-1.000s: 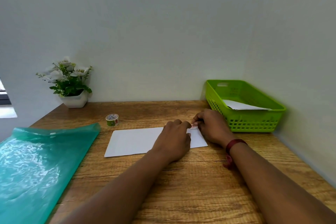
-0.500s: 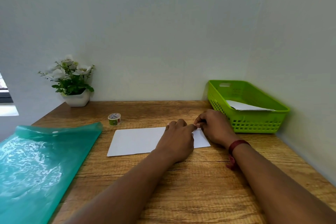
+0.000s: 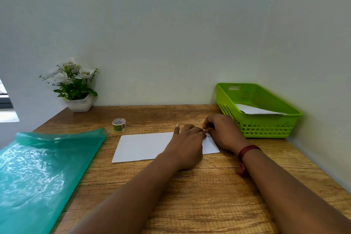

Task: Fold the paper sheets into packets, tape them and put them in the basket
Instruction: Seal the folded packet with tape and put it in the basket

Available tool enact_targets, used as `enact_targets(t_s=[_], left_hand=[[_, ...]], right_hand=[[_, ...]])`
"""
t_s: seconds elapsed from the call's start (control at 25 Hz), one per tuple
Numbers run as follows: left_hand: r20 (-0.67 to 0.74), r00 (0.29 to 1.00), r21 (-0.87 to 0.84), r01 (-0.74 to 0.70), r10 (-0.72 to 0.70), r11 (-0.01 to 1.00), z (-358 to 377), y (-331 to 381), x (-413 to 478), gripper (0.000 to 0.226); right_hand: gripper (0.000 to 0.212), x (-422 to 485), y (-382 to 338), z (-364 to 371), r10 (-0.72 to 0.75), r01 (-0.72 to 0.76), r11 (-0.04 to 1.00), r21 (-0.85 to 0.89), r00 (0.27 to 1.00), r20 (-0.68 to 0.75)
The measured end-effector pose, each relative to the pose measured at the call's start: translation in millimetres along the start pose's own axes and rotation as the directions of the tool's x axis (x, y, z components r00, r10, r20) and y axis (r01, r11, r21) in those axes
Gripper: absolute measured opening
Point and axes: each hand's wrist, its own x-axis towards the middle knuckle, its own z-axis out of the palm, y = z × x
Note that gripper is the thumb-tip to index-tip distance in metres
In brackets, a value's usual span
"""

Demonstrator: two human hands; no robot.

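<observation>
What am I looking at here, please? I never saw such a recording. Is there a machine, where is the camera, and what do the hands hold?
There is no machine: a person works with two bare hands. The picture comes from a camera worn on the head, looking forward and down. On the wooden table lie a white paper sheet, a small tape roll, a teal plastic folder, a potted plant and a green basket with white paper inside. The left hand and the right hand rest on the sheet; their fingers meet near its far edge. Whether they pinch anything there is too small to tell.
</observation>
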Motion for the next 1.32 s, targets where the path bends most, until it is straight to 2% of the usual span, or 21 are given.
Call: enact_targets(t_s=[0.24,0.48,0.72,0.84,0.92,1.0,1.08,1.16,1.32], left_hand=[[0.044,0.998,-0.067,0.038,-0.035,0.997,-0.6,-1.4,-1.7,0.041],[0.054,0.997,-0.221,0.068,-0.057,0.973,0.3,-4.4,-1.0,0.033],[0.012,0.997,-0.247,0.071,-0.07,0.966,2.4,-5.9,-1.6,0.033],[-0.181,0.965,-0.294,0.129,-0.187,0.947,-4.8,-1.2,-4.0,0.031],[-0.366,0.872,-0.34,0.2,-0.325,0.919,-13.7,-6.0,-7.1,0.027],[-0.432,0.811,-0.303,0.282,-0.395,0.91,-22.3,-18.9,-11.7,0.023],[-0.36,0.808,-0.227,0.409,-0.467,0.884,-33.2,-36.5,-16.6,0.018],[-0.259,0.799,-0.169,0.515,-0.542,0.84,-42.7,-55.0,-20.7,0.017],[-0.115,0.801,-0.115,0.577,-0.588,0.809,-55.0,-82.1,-29.8,0.011]], right_hand=[[0.027,1.9,0.5,-3.4,-0.078,0.088,0.991,-0.103,0.992,0.098],[0.022,1.2,4.4,-9.1,-0.066,0.073,0.996,-0.041,0.986,0.156],[0.02,2.0,4.2,-7.9,-0.067,0.067,0.998,0.005,0.987,0.146],[0.027,0.6,0.9,-9.3,0.009,-0.011,0.999,0.046,0.999,0.043],[0.027,-0.8,-1.1,-6.9,0.033,-0.03,0.997,0.073,0.999,-0.035],[0.023,-2.6,-6.6,-6.6,0.006,0.001,0.997,0.082,0.997,-0.081],[0.022,-6.7,-19.9,-8.6,-0.077,0.086,0.995,0.06,0.988,-0.135],[0.021,-16.2,-40.6,-10.0,-0.207,0.213,0.976,0.035,0.971,-0.12],[0.024,-46.9,-91.6,-4.2,-0.357,0.352,0.934,0.068,0.93,0.093]])
